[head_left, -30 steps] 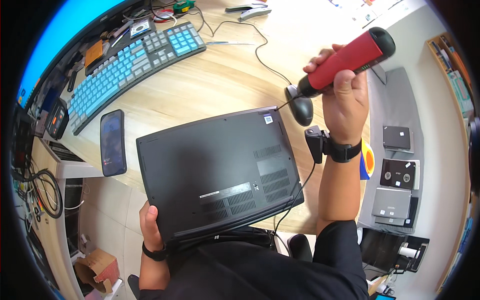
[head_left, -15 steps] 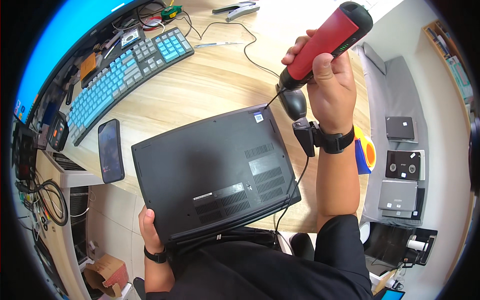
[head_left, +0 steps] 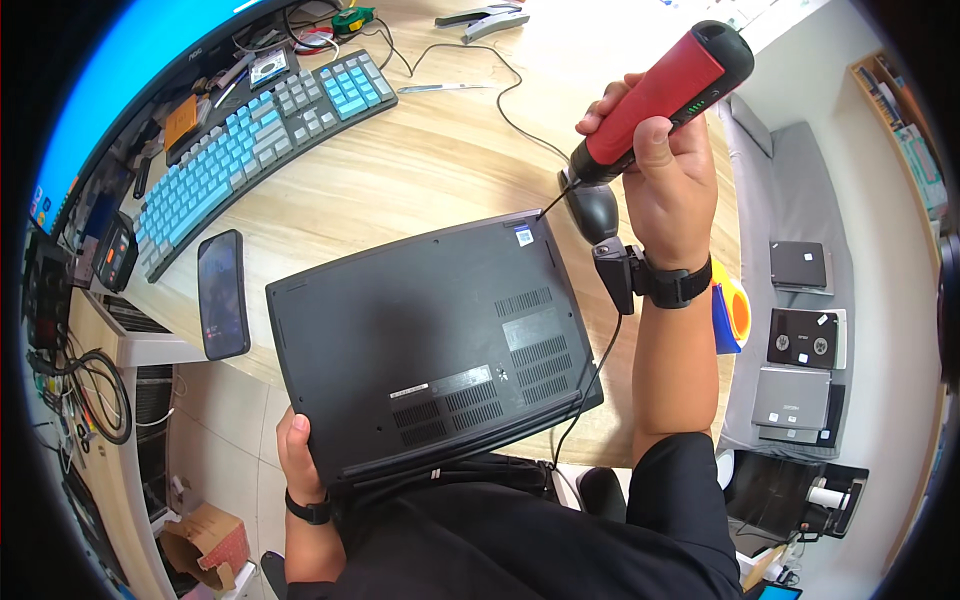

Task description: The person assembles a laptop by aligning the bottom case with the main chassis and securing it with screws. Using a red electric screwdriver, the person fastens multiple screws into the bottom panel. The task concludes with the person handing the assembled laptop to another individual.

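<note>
A black laptop (head_left: 400, 320) lies bottom side up at the desk's near edge, vents and labels facing me. My left hand (head_left: 302, 455) grips its near left corner, thumb on top and the other fingers hidden beneath. Wrapped in my right hand (head_left: 668, 190) is a red and black electric screwdriver (head_left: 665, 95), tilted with several green lights showing on its side. Its thin dark bit (head_left: 555, 203) reaches down to the laptop's far right corner; the screw there is too small to make out. A black mouse (head_left: 593, 212) sits just behind the tool's tip.
Left of the laptop lies a phone (head_left: 222, 295), with a blue and grey keyboard (head_left: 265, 145) beyond it. A stapler (head_left: 485, 20) and a thin blade-like tool (head_left: 447, 87) are farther back. A blue and yellow tape dispenser (head_left: 733, 310) stands beside my right forearm. Several laptops (head_left: 800, 335) rest on a grey sofa.
The view has shifted slightly. The screwdriver stays at the same laptop corner in my right hand, and my left hand keeps its hold.
</note>
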The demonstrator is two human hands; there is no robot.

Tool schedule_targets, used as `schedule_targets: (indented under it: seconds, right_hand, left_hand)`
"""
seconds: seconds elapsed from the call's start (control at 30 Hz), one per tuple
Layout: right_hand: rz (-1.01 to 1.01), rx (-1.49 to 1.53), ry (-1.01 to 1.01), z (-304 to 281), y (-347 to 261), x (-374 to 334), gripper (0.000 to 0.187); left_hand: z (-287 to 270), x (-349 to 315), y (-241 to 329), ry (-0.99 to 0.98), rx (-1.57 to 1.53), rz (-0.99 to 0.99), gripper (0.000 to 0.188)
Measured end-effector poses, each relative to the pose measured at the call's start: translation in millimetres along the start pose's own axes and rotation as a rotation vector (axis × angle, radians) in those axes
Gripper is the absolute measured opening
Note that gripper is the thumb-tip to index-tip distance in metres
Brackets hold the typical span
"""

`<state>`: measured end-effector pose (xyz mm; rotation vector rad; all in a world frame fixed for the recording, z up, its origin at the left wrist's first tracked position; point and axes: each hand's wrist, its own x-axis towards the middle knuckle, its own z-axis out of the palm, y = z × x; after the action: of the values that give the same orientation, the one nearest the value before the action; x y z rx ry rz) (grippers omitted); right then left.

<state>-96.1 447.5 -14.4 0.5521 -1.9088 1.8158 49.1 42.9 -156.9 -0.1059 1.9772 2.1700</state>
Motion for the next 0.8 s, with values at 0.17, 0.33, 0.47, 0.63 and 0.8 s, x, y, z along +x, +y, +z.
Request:
schedule_targets:
  seconds: [0.17,0.33,0.47,0.63,0.8]
  right_hand:
    - [-0.003,-0.001,0.000,-1.8,-0.7,0.3,0.053]
    - [-0.014,-0.019,0.011,0.5,-1.0,0.8,0.053]
    - [-0.014,-0.036,0.022,2.0,-2.3,0.2,0.054]
    - [-0.012,-0.065,0.028,2.1,-3.8,0.1,0.054]
    - [-0.019,-0.082,0.038,3.9,-2.8,0.0,0.053]
  left_hand:
    - [1.6,0.5,1.0,0.013,-0.003,-0.012,0.058]
    - [1.5,-0.3,2.8,0.008,0.010,-0.010,0.058]
    - [-0.9,0.2,3.4,-0.020,-0.023,-0.020,0.053]
    - [2.3,0.0,1.5,0.014,-0.035,-0.018,0.058]
    - [-0.4,0.9,2.7,-0.031,-0.044,0.000,0.053]
